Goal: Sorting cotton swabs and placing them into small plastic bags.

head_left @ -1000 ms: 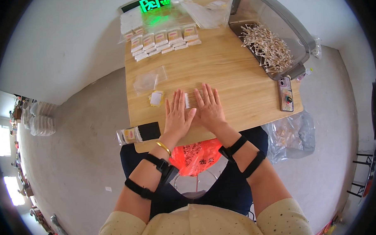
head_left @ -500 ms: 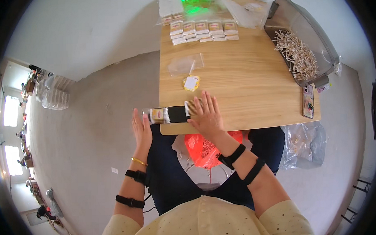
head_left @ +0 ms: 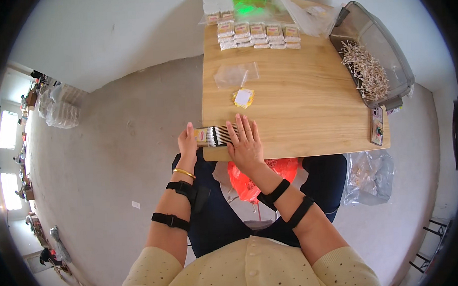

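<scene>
At the table's near left edge, my left hand (head_left: 187, 142) is closed around the left end of a small pack of cotton swabs (head_left: 202, 137) with a yellow-and-red label card. Its fingers are partly hidden. My right hand (head_left: 246, 145) lies flat with fingers spread over a row of loose cotton swabs (head_left: 232, 131), palm down. A narrow black strip (head_left: 214, 135) shows between the pack and the row. Farther in on the table lies a small pile of yellow-edged cards (head_left: 243, 97), a white one on top. Behind it is a clear plastic bag (head_left: 236, 74), flat on the wood.
Several finished swab packs (head_left: 258, 31) stand stacked at the back of the table (head_left: 308, 100). A grey bin (head_left: 398, 66) of loose swabs stands at the right, with a phone (head_left: 376, 125) near it. Below the front edge hangs a red bag (head_left: 245, 180); a clear bag (head_left: 369, 178) sits right.
My left hand has moved right and closed at the pack's end. The pack has slid toward the loose swabs, narrowing the black gap. My right hand stays flat on the swabs.
</scene>
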The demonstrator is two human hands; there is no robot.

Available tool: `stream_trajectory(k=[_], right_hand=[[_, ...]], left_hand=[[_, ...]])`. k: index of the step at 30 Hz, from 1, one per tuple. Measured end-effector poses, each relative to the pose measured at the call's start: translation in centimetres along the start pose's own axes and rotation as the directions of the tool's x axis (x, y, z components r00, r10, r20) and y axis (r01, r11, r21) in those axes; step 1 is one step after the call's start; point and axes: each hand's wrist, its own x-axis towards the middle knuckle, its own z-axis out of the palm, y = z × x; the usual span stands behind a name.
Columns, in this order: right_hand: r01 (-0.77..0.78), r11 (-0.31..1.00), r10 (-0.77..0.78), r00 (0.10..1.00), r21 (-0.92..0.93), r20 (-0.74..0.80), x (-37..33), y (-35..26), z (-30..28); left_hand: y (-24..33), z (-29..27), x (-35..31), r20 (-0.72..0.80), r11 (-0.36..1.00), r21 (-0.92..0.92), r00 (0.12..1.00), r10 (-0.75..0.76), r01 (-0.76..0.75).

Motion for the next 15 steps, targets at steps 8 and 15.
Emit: stream_trajectory(k=[8, 15], right_hand=[[-0.012, 1.0, 0.012, 1.0, -0.024, 0.006, 0.2, -1.5, 0.5], [-0.041, 0.998, 0.036, 0.994, 0.042, 0.107, 1.3, -5.3, 0.6]], left_hand=[[0.1, 1.3, -1.0, 0.028, 0.907, -0.41, 0.995, -0.094, 0.097], [0.2, 1.1, -0.9, -0.108, 0.947, -0.292, 0.988, 0.108, -0.135]])
